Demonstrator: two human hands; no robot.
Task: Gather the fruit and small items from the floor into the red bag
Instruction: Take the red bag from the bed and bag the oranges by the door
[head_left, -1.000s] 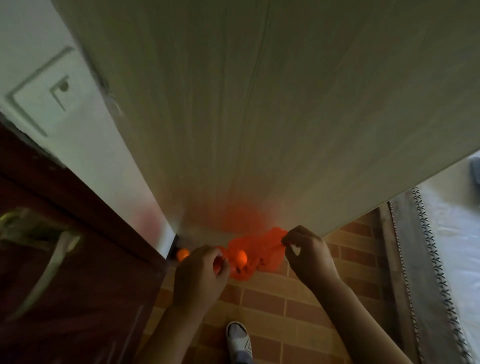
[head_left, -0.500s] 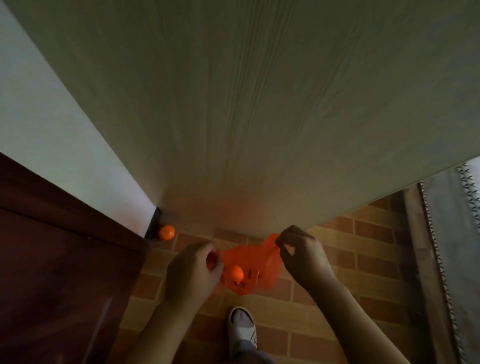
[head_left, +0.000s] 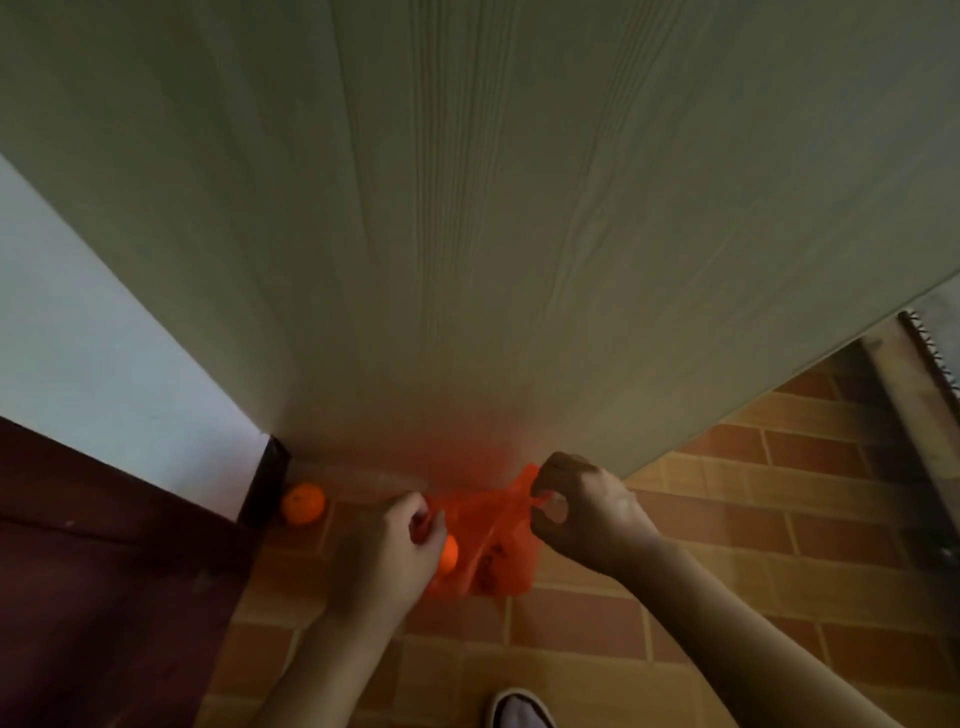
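A thin red plastic bag (head_left: 493, 551) hangs between my two hands above the brick floor. My left hand (head_left: 392, 556) pinches its left edge and my right hand (head_left: 584, 514) pinches its right handle, holding the mouth apart. One small orange fruit (head_left: 449, 553) shows inside the bag beside my left fingers. A second orange (head_left: 303, 502) lies on the floor in the corner, left of the bag, against the base of the pale panel.
A tall pale wood-grain panel (head_left: 519, 234) rises right in front of me. A dark red door (head_left: 104, 571) stands at the left, below a white wall (head_left: 104, 338). My shoe tip (head_left: 519, 709) shows at the bottom. A patterned mat edge (head_left: 930, 353) lies at the far right.
The view has tilted down and pulled back, so the door handle and wall plate left the frame. The bag and both hands sit lower, away from the panel. The floor orange now shows fully.
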